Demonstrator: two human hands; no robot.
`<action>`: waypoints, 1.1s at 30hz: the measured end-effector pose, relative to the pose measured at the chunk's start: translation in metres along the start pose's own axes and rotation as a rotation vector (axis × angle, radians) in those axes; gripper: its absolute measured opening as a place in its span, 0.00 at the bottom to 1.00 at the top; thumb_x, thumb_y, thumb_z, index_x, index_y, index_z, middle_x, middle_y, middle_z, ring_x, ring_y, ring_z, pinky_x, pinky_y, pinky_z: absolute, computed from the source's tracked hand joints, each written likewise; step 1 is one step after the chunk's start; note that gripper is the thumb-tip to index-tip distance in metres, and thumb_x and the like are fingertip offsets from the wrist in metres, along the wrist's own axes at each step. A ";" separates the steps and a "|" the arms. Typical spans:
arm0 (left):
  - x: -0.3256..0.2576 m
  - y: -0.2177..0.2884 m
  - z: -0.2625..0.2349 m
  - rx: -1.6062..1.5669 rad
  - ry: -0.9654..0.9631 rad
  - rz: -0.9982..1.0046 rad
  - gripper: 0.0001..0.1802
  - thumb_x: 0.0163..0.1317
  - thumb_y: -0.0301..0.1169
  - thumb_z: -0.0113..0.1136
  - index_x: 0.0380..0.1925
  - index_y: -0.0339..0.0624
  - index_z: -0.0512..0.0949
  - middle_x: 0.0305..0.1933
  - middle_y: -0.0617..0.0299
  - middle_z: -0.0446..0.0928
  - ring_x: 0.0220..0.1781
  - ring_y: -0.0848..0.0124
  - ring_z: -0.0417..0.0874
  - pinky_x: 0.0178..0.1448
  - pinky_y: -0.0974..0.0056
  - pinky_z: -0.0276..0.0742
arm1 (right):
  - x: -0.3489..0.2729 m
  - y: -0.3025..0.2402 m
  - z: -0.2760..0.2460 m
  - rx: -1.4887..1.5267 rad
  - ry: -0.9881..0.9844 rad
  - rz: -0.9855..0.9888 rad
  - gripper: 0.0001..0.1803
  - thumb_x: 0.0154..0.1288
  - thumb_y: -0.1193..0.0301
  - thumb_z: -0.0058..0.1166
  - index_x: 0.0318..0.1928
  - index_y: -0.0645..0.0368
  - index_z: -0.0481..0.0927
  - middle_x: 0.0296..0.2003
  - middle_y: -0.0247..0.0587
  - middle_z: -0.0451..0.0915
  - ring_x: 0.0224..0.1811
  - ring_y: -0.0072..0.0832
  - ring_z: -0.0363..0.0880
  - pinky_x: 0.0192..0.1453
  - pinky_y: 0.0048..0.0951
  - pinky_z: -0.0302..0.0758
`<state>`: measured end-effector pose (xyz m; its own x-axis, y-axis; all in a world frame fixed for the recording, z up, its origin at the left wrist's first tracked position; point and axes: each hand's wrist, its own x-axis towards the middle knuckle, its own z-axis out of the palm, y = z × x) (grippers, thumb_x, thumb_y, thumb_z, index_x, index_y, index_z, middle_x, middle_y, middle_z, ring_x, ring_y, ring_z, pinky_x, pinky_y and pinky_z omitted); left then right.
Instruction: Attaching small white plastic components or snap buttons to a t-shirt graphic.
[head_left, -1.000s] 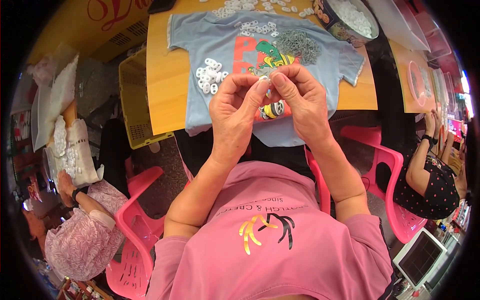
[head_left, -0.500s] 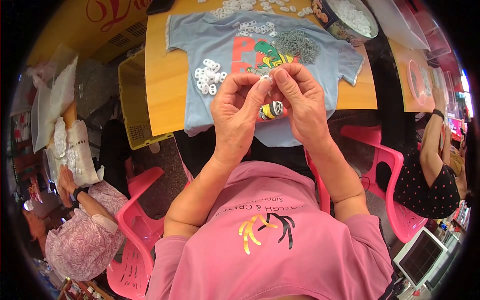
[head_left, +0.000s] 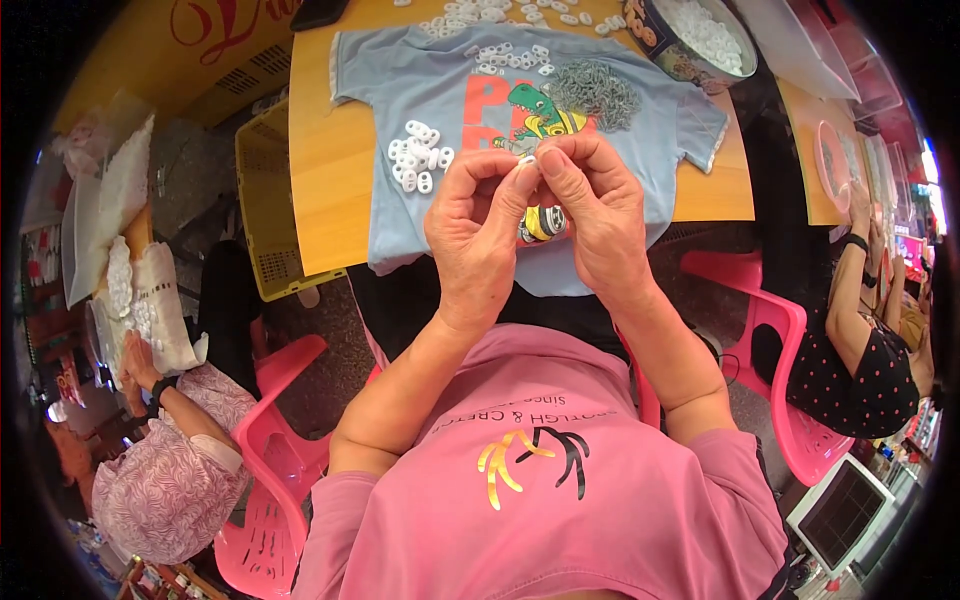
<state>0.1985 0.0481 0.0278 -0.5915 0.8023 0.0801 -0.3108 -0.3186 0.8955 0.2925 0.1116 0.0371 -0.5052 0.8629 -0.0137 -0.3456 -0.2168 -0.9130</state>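
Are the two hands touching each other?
Touching. The head view shows the left hand and right hand meeting at the fingertips, pinched on a small white piece.

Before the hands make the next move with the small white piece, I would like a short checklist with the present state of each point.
1. Small white piece pinched between fingertips of left hand and right hand: ok.
2. Both hands raised above the grey T-shirt, not resting on it: ok.
3. Heap of white pieces on the shirt, close to the left hand: ok.
4. Pile of small metal parts near the right hand: ok.
5. Metal part already joined to the piece: cannot tell, fingers hide it.
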 end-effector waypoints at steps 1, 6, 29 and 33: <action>0.000 -0.002 0.000 -0.012 0.012 0.007 0.04 0.66 0.23 0.60 0.38 0.36 0.76 0.36 0.68 0.76 0.35 0.83 0.77 0.39 0.76 0.74 | 0.000 0.000 0.000 -0.001 0.002 0.000 0.08 0.71 0.71 0.55 0.45 0.62 0.77 0.36 0.33 0.80 0.35 0.17 0.78 0.39 0.19 0.76; 0.004 -0.007 -0.002 0.073 0.003 0.068 0.04 0.66 0.24 0.61 0.37 0.36 0.75 0.36 0.67 0.76 0.34 0.83 0.77 0.38 0.76 0.74 | 0.001 0.003 0.000 -0.022 -0.002 0.015 0.08 0.70 0.70 0.55 0.44 0.61 0.78 0.35 0.31 0.79 0.29 0.14 0.72 0.33 0.16 0.69; 0.012 0.013 -0.017 -0.014 -0.151 -0.229 0.08 0.66 0.30 0.62 0.38 0.37 0.76 0.32 0.67 0.77 0.33 0.80 0.77 0.40 0.73 0.73 | 0.035 -0.042 -0.028 -1.046 -0.454 -0.682 0.08 0.61 0.79 0.59 0.40 0.65 0.76 0.32 0.44 0.77 0.32 0.36 0.77 0.35 0.31 0.74; 0.010 0.016 -0.016 -0.008 -0.152 -0.237 0.08 0.65 0.29 0.63 0.38 0.36 0.77 0.33 0.67 0.78 0.33 0.81 0.77 0.40 0.74 0.74 | 0.032 -0.042 -0.027 -1.036 -0.496 -0.687 0.06 0.61 0.82 0.57 0.38 0.65 0.75 0.31 0.44 0.76 0.31 0.39 0.76 0.35 0.33 0.73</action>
<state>0.1755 0.0432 0.0363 -0.3836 0.9212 -0.0657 -0.4329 -0.1165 0.8939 0.3118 0.1608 0.0644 -0.7800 0.3527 0.5170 -0.0003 0.8259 -0.5639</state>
